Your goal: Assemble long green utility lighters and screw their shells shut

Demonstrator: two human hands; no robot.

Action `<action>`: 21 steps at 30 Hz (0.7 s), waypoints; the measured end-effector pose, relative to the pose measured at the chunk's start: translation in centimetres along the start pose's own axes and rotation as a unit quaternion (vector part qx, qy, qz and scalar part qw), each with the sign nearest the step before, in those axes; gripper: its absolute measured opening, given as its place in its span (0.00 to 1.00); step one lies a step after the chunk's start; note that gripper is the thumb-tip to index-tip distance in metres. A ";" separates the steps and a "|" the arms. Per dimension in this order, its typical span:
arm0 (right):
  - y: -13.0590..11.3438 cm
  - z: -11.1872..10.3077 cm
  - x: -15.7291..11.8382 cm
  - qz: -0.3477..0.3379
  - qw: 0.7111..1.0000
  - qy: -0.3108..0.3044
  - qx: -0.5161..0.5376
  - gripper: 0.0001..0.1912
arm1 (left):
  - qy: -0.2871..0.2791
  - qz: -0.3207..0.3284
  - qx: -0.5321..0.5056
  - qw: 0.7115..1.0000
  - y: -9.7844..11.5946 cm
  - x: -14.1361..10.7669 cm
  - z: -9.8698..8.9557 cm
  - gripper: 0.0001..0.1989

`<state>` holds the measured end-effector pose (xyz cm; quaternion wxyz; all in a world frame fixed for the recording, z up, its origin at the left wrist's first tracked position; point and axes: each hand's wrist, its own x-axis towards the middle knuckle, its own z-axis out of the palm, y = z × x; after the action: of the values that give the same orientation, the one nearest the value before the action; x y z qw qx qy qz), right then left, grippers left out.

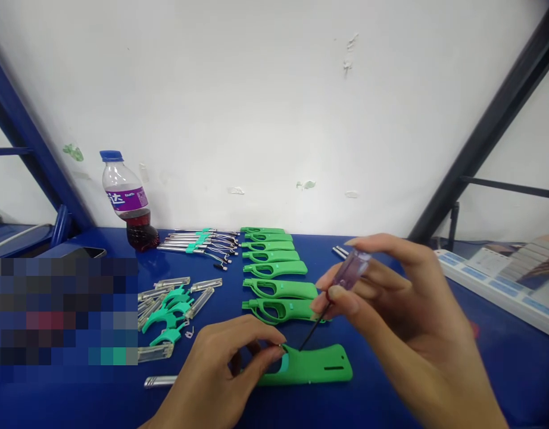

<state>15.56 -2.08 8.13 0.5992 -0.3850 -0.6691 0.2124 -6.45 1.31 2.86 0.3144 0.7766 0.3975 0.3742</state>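
Note:
A green stick lighter (317,364) lies on the blue tabletop, its metal tube (161,381) pointing left. My left hand (230,363) is closed around the lighter's trigger end, thumb and forefinger pinched at its upper edge beside the teal trigger (284,362). Between the fingers and thumb of my right hand (390,304) is a small screwdriver (349,271) with a clear purple handle. Its dark shaft slants down left, the tip at the lighter's upper edge just right of the trigger. Whether the tip touches a screw is too small to tell.
Several green lighter shells (278,288) form a column behind my hands. Metal tubes with wires (198,239) lie at the back left, near a drink bottle (130,202). Teal triggers (169,310) and clear fuel tanks (199,302) are at left; a white power strip (502,292) lies at right.

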 end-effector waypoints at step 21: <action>0.3 1.6 -0.4 -0.003 1.000 -0.005 0.030 0.19 | -0.022 -0.031 -0.070 0.997 -0.1 -0.7 0.3 0.06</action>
<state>14.06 -1.95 7.36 0.6078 -0.3640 -0.6664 0.2323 -6.48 0.72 2.42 0.3883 0.7480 0.3871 0.3740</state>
